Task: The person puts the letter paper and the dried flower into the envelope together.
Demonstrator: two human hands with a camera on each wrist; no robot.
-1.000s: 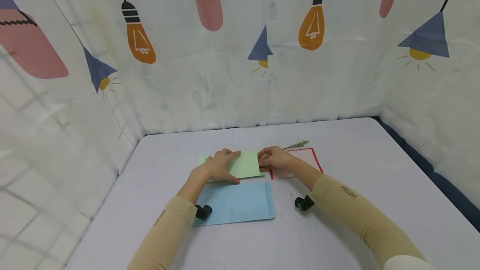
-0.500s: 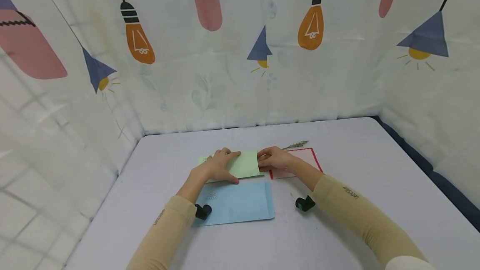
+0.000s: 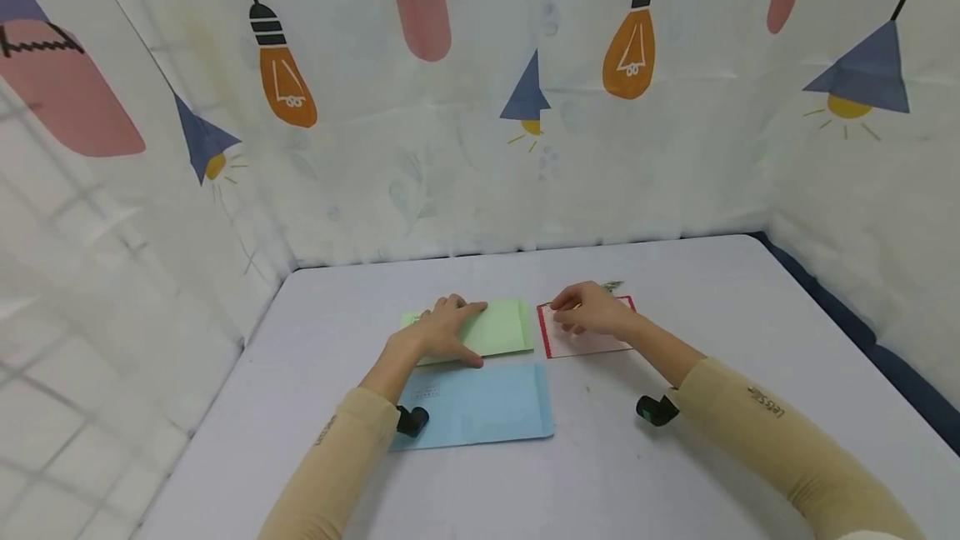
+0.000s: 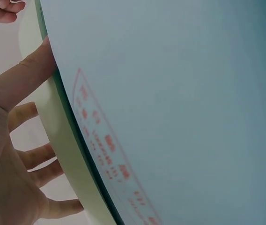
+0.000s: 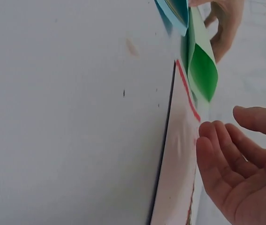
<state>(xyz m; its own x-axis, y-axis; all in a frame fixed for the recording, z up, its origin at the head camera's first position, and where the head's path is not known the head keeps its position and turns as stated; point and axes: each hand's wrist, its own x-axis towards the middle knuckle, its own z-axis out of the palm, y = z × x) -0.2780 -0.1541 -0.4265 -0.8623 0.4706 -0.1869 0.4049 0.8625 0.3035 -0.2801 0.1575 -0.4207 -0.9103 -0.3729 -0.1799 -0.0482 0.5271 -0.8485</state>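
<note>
My left hand point(image 3: 447, 332) rests with spread fingers on a pale green paper envelope point(image 3: 506, 327) in the middle of the table. The envelope's right end gapes open in the right wrist view, where its inside point(image 5: 203, 72) shows a deeper green. Over a white card with a red border point(image 3: 577, 346), to the right of the green envelope, is my right hand point(image 3: 588, 309). Its fingers are loosely bent, and nothing shows between thumb and fingers point(image 5: 217, 154) in the right wrist view. The card point(image 5: 177, 154) lies close beneath these fingers.
A light blue envelope point(image 3: 487, 407) with red print lies in front of the green one, under the left wrist. Behind the card, a dried sprig point(image 3: 612, 286) is partly hidden by the right hand. A printed white curtain point(image 3: 465, 190) stands behind the white table point(image 3: 360, 282).
My right hand has left the green envelope's open end and moved right, over the red-bordered card. The left hand stays on the envelope.
</note>
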